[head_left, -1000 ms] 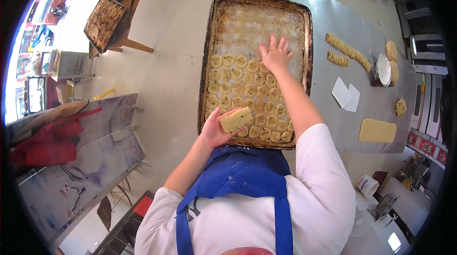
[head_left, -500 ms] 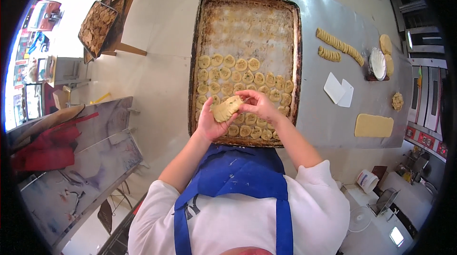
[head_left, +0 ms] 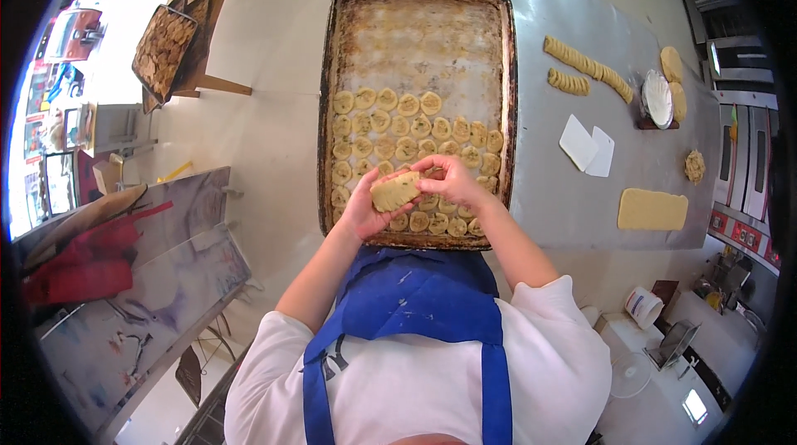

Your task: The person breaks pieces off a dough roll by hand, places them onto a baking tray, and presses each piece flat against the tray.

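Note:
My left hand (head_left: pixel 365 209) cradles a short stack of sliced dough (head_left: pixel 394 193) over the near part of a large, worn baking tray (head_left: pixel 328 80). The fingers of my right hand (head_left: pixel 449 183) grip the right end of the same stack. Beneath and beyond my hands, rows of flat round dough pieces (head_left: pixel 406 148) with green flecks lie on the tray. The pieces right under my hands are hidden. Bare tray surface shows beyond the farthest row.
On the metal table (head_left: pixel 548 204) to the right lie a long sliced dough roll (head_left: pixel 588 68), a shorter one (head_left: pixel 569 81), two white scrapers (head_left: pixel 579 142), a bowl of white powder (head_left: pixel 658 100) and a flat dough sheet (head_left: pixel 652 209). A tray of baked pieces (head_left: pixel 166 46) stands far left.
The view has shifted slightly, so the tray sits a little farther left. Both hands still hold the dough stack, which looks turned a little more level.

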{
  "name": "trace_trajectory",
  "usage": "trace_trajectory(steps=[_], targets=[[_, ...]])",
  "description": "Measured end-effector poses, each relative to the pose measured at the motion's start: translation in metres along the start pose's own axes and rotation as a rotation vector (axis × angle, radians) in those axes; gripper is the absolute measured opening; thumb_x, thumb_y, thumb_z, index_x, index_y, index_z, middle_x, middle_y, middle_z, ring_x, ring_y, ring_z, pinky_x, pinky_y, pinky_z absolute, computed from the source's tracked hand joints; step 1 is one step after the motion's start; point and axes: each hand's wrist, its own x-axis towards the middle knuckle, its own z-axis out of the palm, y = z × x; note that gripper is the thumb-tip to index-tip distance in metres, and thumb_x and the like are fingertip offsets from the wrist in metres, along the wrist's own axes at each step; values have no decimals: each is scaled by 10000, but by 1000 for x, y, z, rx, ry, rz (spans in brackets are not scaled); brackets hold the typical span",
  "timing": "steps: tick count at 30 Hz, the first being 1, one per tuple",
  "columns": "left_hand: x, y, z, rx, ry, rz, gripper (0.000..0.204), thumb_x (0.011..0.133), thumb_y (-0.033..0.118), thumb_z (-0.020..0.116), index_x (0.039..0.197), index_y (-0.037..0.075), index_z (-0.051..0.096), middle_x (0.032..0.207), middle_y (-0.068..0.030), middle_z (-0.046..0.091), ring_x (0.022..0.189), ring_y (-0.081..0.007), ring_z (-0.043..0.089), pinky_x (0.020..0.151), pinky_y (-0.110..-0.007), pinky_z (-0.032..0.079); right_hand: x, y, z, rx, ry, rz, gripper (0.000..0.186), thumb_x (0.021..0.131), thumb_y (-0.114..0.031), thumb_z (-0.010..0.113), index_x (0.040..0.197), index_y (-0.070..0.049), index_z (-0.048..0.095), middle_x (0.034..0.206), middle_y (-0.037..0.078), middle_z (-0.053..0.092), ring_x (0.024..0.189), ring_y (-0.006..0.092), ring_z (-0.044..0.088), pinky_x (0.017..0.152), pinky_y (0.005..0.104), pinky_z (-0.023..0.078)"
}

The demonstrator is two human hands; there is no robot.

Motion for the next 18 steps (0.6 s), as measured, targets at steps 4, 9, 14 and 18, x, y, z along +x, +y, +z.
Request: trace_trajectory(steps=[4, 9, 14, 18], targets=[[3, -2, 4, 287, 127, 27, 543, 1009, 413, 348, 1388, 31, 424, 1323, -199, 515, 1170, -388, 553, 927, -438, 539, 6, -13, -7, -516, -15, -15, 327, 778, -139, 726, 1067, -8, 652, 953, 75, 670, 778, 126, 633, 700, 290, 542], [8, -7, -7, 378, 241, 150, 483, 1013, 344, 380, 1375, 30, 444, 1328, -193, 517, 1180, -382, 549, 945, -430, 530, 35, -42, -34, -762, 496, -88, 259, 861, -165, 648, 1081, -29, 661, 941, 95, 662, 779, 192, 645, 711, 340, 533], [5, -10, -6, 216, 213, 88, 482, 1017, 350, 387, 1376, 34, 440, 1343, -200, 506, 1201, -404, 529, 980, -444, 504, 68, -36, -74, -1123, 547, -287, 291, 876, -187, 645, 1139, -62, 655, 1082, 120, 618, 862, 237, 649, 763, 366, 538], [2, -11, -16, 205, 194, 63, 499, 1019, 369, 383, 1387, 33, 424, 1342, -205, 505, 1200, -408, 529, 983, -459, 497, 75, -37, -75, -1334, 471, -288, 293, 874, -191, 653, 1149, -91, 657, 1158, 117, 590, 989, 261, 617, 849, 388, 515]])
